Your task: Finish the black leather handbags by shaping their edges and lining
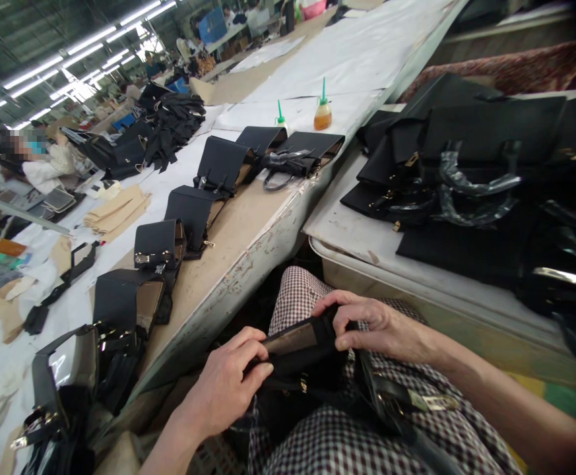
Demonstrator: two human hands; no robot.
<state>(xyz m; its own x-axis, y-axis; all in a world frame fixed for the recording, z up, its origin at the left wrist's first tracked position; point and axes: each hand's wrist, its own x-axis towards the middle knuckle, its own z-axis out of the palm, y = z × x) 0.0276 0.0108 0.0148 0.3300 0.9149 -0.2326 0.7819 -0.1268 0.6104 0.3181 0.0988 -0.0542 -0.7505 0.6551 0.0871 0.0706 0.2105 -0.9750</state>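
Bag [312, 368] lies on a checked lap, beside a long surface [248, 227] carrying a row of similar black bags [183, 211]. Its body is black and soft-looking, the narrow mouth parted and facing up. The left hand [231, 376] has its fingers closed on one end of the rim, thumb in front; the right hand's [381, 328] fingers pinch the other end. Tan lining [292, 338] shows inside. A glossy black handle [374, 389] droops rightward, near a gold fitting [439, 402]. Tiny gold lettering [304, 383], unreadable, marks the front.

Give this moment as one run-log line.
black brown-lined handbag: open | left hand: gripping | right hand: gripping | below: brown-white checked cloth
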